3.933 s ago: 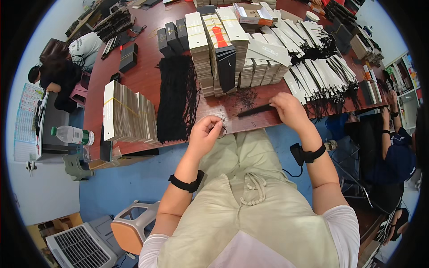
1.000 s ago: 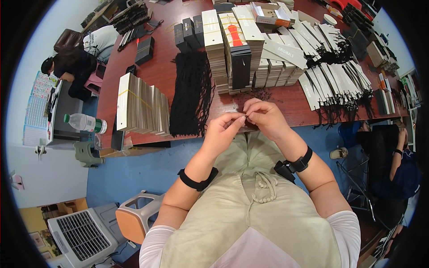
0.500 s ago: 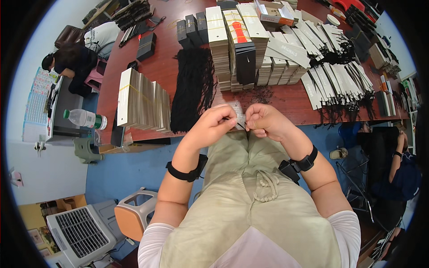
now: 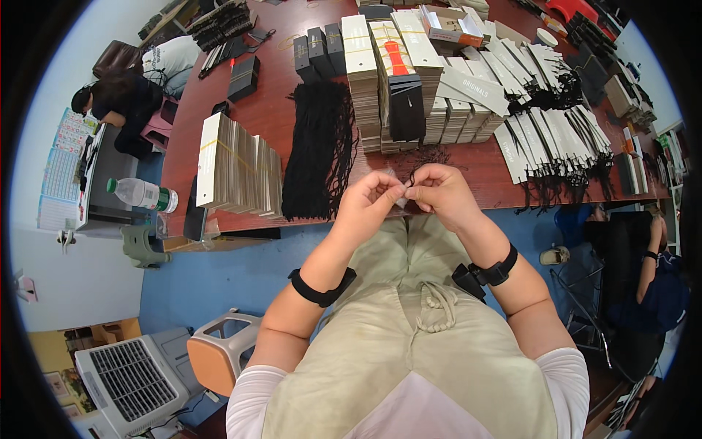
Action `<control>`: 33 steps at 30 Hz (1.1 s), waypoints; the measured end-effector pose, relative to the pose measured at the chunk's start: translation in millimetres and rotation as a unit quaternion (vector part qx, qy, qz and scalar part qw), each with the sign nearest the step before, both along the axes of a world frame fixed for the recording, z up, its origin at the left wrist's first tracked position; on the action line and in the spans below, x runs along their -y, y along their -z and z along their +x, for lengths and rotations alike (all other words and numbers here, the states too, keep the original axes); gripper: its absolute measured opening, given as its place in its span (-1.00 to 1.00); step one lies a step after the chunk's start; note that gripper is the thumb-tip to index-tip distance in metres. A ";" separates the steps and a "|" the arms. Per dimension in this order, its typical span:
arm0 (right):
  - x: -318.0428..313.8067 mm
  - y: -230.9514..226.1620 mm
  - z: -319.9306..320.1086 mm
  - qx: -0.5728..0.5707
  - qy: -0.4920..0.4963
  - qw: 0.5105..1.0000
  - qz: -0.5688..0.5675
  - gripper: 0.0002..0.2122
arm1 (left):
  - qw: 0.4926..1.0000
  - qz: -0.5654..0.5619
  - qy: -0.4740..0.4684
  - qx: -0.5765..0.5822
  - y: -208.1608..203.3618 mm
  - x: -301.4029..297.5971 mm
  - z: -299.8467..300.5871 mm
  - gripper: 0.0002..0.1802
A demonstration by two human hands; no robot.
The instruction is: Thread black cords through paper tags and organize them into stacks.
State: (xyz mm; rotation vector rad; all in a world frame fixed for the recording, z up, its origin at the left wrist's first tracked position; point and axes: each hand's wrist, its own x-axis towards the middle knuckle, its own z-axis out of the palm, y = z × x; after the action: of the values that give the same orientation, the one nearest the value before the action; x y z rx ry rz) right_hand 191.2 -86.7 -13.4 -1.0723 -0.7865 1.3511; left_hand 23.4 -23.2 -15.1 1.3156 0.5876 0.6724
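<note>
In the head view, the left hand and right hand, slightly apart half a second earlier, had met, fingertips pinching a largely hidden black cord right of the black bundle. The bundle lay on a reddish table, banded cards left of it, the blue floor and a stool nearer the person than it.

Lettering on pale tag, box — perhaps white cloth

Red-brown tbl w/ blk cord bundle, wht card stacks & poss. sm. blk clips.
</note>
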 end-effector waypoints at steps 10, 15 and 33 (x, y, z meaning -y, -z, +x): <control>-2.2 -3.3 -4.1 -0.128 0.002 0.991 -0.046 -0.86 | 0.980 0.155 -0.081 -0.096 -1.1 2.9 3.9 -0.92; -5.8 0.6 3.7 -0.071 -0.023 0.994 -0.078 -0.86 | 0.898 0.407 -0.105 -0.130 2.1 -0.5 1.7 -0.93; -4.4 -1.2 -1.8 -0.069 0.010 0.997 0.045 -0.88 | 0.998 0.017 0.006 -0.055 12.3 3.1 -6.3 -0.82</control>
State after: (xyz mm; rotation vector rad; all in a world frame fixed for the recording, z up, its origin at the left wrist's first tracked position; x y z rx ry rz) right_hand 189.4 -82.4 -12.3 -0.9043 -0.7252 1.3446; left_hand 17.1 -26.3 -27.3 1.3933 0.6591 0.6056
